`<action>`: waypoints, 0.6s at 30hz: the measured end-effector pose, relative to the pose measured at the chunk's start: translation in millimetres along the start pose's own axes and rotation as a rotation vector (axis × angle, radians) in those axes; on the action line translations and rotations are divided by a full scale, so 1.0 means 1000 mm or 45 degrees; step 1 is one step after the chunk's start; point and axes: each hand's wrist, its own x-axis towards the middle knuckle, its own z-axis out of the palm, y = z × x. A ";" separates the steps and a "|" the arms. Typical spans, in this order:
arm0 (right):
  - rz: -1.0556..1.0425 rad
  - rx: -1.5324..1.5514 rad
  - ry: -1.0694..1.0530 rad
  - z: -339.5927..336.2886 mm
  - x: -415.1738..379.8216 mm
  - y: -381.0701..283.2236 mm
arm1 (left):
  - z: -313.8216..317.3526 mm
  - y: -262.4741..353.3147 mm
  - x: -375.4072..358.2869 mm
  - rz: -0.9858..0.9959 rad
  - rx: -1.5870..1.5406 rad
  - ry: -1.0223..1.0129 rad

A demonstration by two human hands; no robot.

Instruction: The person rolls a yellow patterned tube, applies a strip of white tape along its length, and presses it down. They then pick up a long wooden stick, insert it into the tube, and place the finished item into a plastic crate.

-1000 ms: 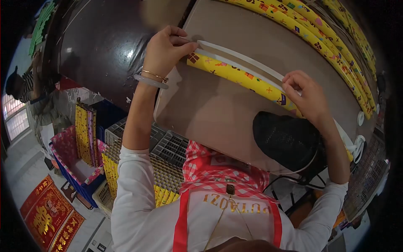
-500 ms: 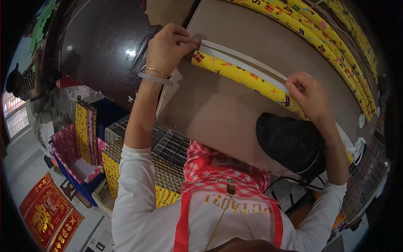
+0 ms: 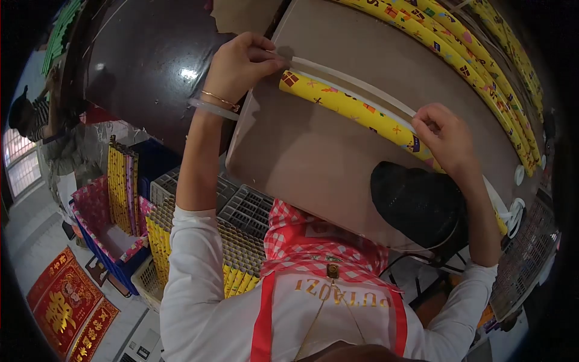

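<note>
A roll of yellow wrapping paper with gift patterns lies slantwise on the brown tabletop. A narrow white strip runs along its upper side, between my two hands. My left hand pinches the strip's left end between thumb and fingers, just beyond the roll's end. Over the roll's right part, my right hand is closed, with the strip running to its fingertips. Beside the right forearm sits a black rounded object with small holes.
Several long yellow rolls lie along the table's far right. To the left is a dark shiny surface. Below it stand a blue bin with a floral lining and a basket of upright yellow tubes. Another person is at far left.
My left hand has moved slightly left, drawing the strip's end away from the roll. The roll's left end sits a little further right. My right hand has barely moved.
</note>
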 end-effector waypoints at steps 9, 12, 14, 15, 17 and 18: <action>0.040 -0.015 0.011 0.001 0.004 -0.003 | 0.008 -0.011 -0.002 0.001 0.011 0.167; 0.032 -0.041 0.020 0.001 0.005 -0.004 | 0.009 -0.006 -0.002 0.036 0.102 0.205; 0.028 -0.058 0.025 0.001 0.006 -0.005 | 0.009 -0.003 -0.002 0.007 0.187 0.215; 0.026 -0.063 0.027 0.001 0.006 -0.006 | 0.009 -0.005 -0.001 0.006 0.186 0.215; 0.025 -0.070 0.030 0.001 0.006 -0.006 | 0.010 -0.010 0.001 0.022 0.119 0.205; 0.022 -0.050 0.035 0.001 0.005 -0.006 | 0.010 -0.009 0.001 0.022 0.118 0.204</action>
